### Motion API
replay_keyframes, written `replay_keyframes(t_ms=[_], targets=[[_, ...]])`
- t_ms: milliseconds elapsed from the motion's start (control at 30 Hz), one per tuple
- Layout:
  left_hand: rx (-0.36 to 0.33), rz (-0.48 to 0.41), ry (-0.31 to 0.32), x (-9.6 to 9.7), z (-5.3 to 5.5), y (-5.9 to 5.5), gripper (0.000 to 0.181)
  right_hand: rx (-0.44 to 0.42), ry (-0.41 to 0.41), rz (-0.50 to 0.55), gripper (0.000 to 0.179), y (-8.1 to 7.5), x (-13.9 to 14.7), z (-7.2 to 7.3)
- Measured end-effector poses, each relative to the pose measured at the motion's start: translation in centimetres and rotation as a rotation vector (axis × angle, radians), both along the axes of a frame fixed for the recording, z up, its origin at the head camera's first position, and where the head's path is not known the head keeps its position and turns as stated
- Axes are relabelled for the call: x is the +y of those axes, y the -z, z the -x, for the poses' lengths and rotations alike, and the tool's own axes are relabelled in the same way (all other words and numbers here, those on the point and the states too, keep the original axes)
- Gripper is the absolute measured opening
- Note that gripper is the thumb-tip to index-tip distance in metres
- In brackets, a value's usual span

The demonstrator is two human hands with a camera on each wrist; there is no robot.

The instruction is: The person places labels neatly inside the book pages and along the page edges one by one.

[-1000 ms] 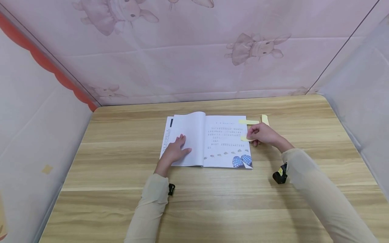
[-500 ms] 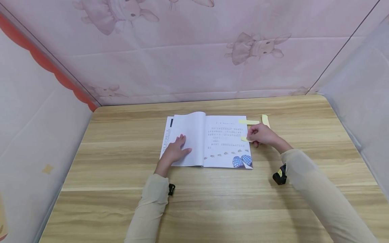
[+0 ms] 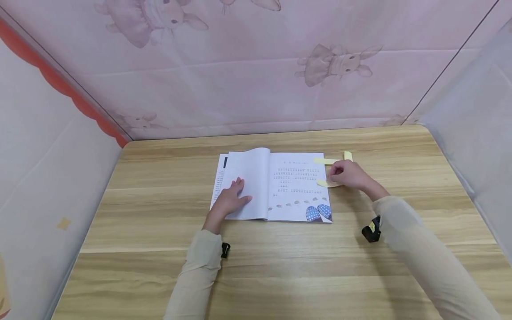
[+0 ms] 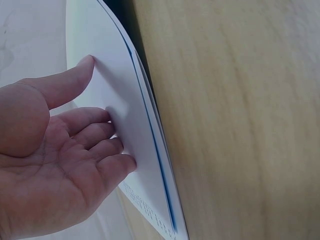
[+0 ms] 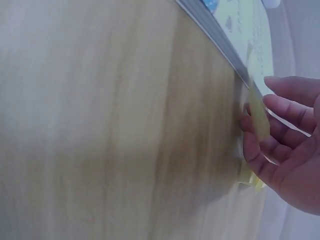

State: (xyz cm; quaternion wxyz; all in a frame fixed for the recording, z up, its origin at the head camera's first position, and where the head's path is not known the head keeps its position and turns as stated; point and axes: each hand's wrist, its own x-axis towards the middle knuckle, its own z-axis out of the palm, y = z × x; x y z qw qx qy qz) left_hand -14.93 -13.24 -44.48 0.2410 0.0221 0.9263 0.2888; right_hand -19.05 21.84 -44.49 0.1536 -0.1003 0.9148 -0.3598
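Observation:
An open book [image 3: 249,164] lies on the wooden table, its left leaf blank and its right page printed, with blue checked slippers drawn in the lower corner. On the blank leaf rests my left hand [image 3: 229,201], fingers spread; in the left wrist view its fingertips [image 4: 129,162] touch the paper. Beside the book's right edge is my right hand [image 3: 350,174], fingers loosely bent. A yellow sticky strip [image 3: 322,183] is on the page edge; its free end [image 5: 260,120] sticks out in front of the fingers, with thumb and index tips beside it.
Higher on the same page edge, a second yellow strip [image 3: 330,161] juts out to the right. Another yellow piece [image 3: 348,156] stands beyond the right hand, partly hidden by it. A pink rabbit-print backdrop [image 3: 256,98] rises behind the table [image 3: 280,275].
My right hand has drawn slightly right, its thumb and fingertips coming off the lower yellow strip, more of which now shows. The left hand and book stay put.

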Motion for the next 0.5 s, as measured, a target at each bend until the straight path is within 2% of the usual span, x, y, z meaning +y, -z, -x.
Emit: replay_keyframes(t_ms=[133, 267, 500], targets=[[0.001, 0.002, 0.001, 0.0, 0.0, 0.1, 0.065, 0.024, 0.023, -0.011, 0.013, -0.4, 0.5, 0.3], [0.002, 0.002, -0.001, 0.0, 0.0, 0.2, 0.065, 0.026, 0.036, 0.02, 0.016, -1.1, 0.7, 0.2], [0.01, 0.0, -0.002, 0.0, 0.0, 0.2, 0.064, 0.012, -0.009, 0.213, 0.02, -2.1, 0.5, -0.2]])
